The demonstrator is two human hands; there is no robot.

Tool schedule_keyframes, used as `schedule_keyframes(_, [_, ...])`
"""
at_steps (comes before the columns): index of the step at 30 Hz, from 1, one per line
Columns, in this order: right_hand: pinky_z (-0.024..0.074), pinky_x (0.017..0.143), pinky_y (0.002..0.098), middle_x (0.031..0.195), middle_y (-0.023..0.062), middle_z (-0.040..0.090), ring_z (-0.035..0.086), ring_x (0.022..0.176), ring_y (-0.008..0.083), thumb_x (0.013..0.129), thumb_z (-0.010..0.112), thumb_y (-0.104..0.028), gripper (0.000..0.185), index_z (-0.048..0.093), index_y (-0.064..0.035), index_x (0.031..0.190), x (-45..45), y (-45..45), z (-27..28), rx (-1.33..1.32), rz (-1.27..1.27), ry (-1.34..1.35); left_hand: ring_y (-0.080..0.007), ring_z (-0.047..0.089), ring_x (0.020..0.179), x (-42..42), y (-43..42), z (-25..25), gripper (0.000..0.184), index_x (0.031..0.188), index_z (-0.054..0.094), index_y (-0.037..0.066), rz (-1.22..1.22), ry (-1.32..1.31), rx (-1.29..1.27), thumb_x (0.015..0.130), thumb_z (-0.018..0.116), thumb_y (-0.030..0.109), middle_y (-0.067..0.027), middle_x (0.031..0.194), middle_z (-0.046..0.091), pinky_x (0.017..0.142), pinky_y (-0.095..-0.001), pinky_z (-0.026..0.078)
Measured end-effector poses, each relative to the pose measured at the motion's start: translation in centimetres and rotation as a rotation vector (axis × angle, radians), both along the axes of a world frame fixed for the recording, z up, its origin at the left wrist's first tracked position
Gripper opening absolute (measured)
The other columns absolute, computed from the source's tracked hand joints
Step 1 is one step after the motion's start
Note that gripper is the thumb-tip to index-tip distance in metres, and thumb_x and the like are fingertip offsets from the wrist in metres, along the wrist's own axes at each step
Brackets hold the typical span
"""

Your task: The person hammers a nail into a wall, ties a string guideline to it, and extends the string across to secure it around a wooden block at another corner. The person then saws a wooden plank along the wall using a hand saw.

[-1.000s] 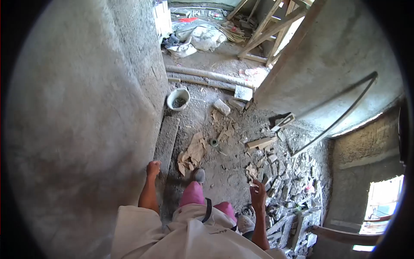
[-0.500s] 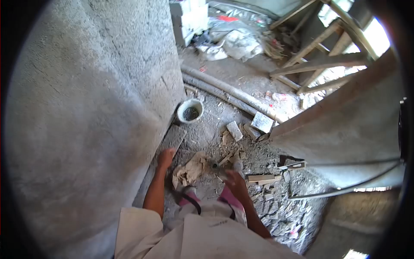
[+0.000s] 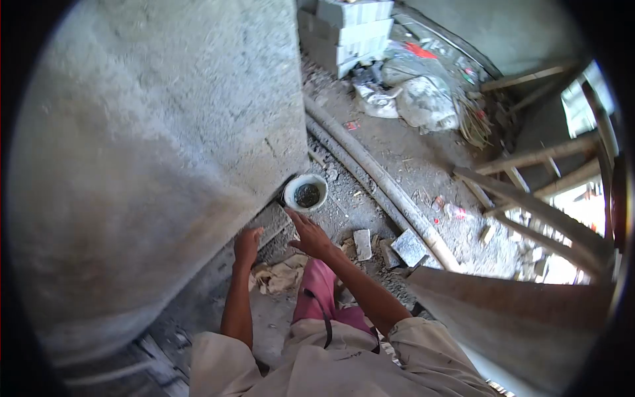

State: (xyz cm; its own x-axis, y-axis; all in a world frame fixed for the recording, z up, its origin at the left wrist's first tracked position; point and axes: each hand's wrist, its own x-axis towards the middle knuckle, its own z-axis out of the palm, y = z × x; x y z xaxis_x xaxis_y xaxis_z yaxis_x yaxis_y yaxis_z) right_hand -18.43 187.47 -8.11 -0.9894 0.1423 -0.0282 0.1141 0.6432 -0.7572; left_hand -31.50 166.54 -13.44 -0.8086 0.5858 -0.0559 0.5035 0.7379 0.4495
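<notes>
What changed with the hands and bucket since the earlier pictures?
The right hand has swung left and forward, ending close to the bucket; contact is unclear. The view has moved nearer it. No clear grasp or release shows. The left hand stays by the wall, where the bucket still stands.

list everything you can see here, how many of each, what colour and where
bucket: 1, whitish with grey contents, beside the left wall
plank: 1, grey-brown, along that wall's foot
left wall: 1, grey, left side
right wall: 1, grey-brown, lower right
long poles: 2, grey-brown, across the floor
dirt floor: 1, grey-brown, beyond the poles and underfoot
rough blocks: 3, paler and darker grey, near the poles' lower end
crumpled paper: count unclear, brown, left of the trousers
stacked blocks: several, white, top centre
sacks: count unclear, whitish, upper right of centre
red scrap: 1, red, above the sacks
timber frame: 1, brown, right
shirt: 1, beige, bottom
trousers: 1, pink, lower centre
left hand grip: 1, bare, by the plank
right hand grip: 1, bare, near the bucket
</notes>
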Motion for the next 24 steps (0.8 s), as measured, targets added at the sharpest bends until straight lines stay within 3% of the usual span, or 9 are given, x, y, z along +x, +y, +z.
schedule_keyframes(2, [0.0327,0.113,0.0457,0.152,0.0236,0.033,0.038,0.136,0.0408,0.074,0.081,-0.020,0.104,0.015,-0.0081,0.153,-2.5,0.6,-2.1,-0.151,0.061,-0.129,-0.0358,0.063,0.087,-1.0,-0.2,-2.9,0.017,0.103,0.070,0.006,0.001,0.027,0.238,0.090,0.060,0.012,-0.0181,0.091,0.064,0.077,-0.0475,0.049])
schedule_keyframes(7, [0.0324,0.113,0.0468,0.151,0.0288,0.031,0.033,0.139,0.0432,0.071,0.084,-0.027,0.113,0.010,-0.0062,0.154,-9.4,3.0,-9.4,-0.183,0.302,-0.146,-0.0350,0.060,0.084,-1.7,1.3,-7.1,0.016,0.100,0.069,0.005,0.063,-0.211,0.295,0.087,0.060,0.007,-0.0178,0.087,0.062,0.073,-0.0448,0.047])
schedule_keyframes(12, [0.0463,0.093,0.0499,0.127,0.0282,0.053,0.056,0.111,0.0441,0.075,0.078,-0.016,0.100,0.016,-0.0084,0.153,-16.0,3.8,-8.4,-0.044,0.396,-0.069,-0.0349,0.060,0.088,-3.2,3.2,-8.8,0.019,0.101,0.068,0.004,0.241,-0.595,0.254,0.083,0.063,0.005,-0.0201,0.093,0.062,0.075,-0.0437,0.048])
schedule_keyframes(15, [0.0474,0.091,0.0495,0.121,0.0279,0.058,0.059,0.107,0.0434,0.078,0.073,-0.012,0.095,0.015,-0.0106,0.154,-18.2,3.6,-7.6,-0.083,0.752,-0.350,-0.0354,0.061,0.099,-2.2,6.5,-4.2,0.030,0.111,0.065,0.004,-0.009,-0.231,0.010,0.082,0.060,0.003,-0.0194,0.106,0.062,0.087,-0.0447,0.051])
schedule_keyframes(18, [0.0489,0.093,0.0468,0.121,0.0257,0.062,0.061,0.111,0.0391,0.089,0.066,-0.016,0.066,0.034,-0.0058,0.146,-18.8,3.7,-6.7,-0.312,0.832,-0.541,-0.0354,0.060,0.101,-0.8,6.7,-4.2,0.034,0.115,0.066,0.009,0.186,-0.430,-0.012,0.083,0.058,0.002,-0.0178,0.107,0.063,0.087,-0.0440,0.051])
schedule_keyframes(19, [0.0489,0.093,0.0468,0.121,0.0257,0.062,0.061,0.111,0.0391,0.089,0.066,-0.016,0.066,0.034,-0.0058,0.146,-17.5,4.0,-8.2,-0.313,0.888,-0.579,-0.0338,0.060,0.097,0.3,7.4,-3.4,0.033,0.116,0.068,0.015,0.245,-0.232,0.261,0.085,0.060,0.006,-0.0161,0.102,0.062,0.085,-0.0451,0.050])
schedule_keyframes(21, [0.0530,0.084,0.0396,0.110,0.0213,0.067,0.067,0.100,0.0291,0.092,0.063,-0.022,0.052,0.046,-0.0022,0.138,-16.4,5.7,-12.7,-0.704,0.757,-0.538,-0.0336,0.059,0.094,0.8,8.3,-1.3,0.028,0.112,0.069,0.015,0.336,-0.262,0.249,0.086,0.061,0.009,-0.0151,0.097,0.061,0.084,-0.0457,0.050])
schedule_keyframes(22, [0.0530,0.084,0.0396,0.110,0.0213,0.067,0.067,0.100,0.0291,0.092,0.063,-0.022,0.052,0.046,-0.0022,0.138,-17.0,6.8,-11.4,-0.695,0.810,-0.559,-0.0333,0.059,0.091,0.5,8.7,-0.6,0.024,0.109,0.070,0.015,0.360,-0.275,0.237,0.087,0.061,0.012,-0.0140,0.093,0.060,0.082,-0.0462,0.049])
schedule_keyframes(24, [0.0516,0.065,0.0281,0.098,0.0075,0.069,0.063,0.076,0.0122,0.098,0.059,-0.023,0.034,0.057,0.0043,0.119,-18.9,9.6,-7.4,-0.736,0.791,-0.935,-0.0331,0.059,0.090,0.7,10.1,-1.6,0.021,0.107,0.071,0.016,0.472,-0.153,0.261,0.088,0.062,0.014,-0.0136,0.090,0.058,0.080,-0.0460,0.049])
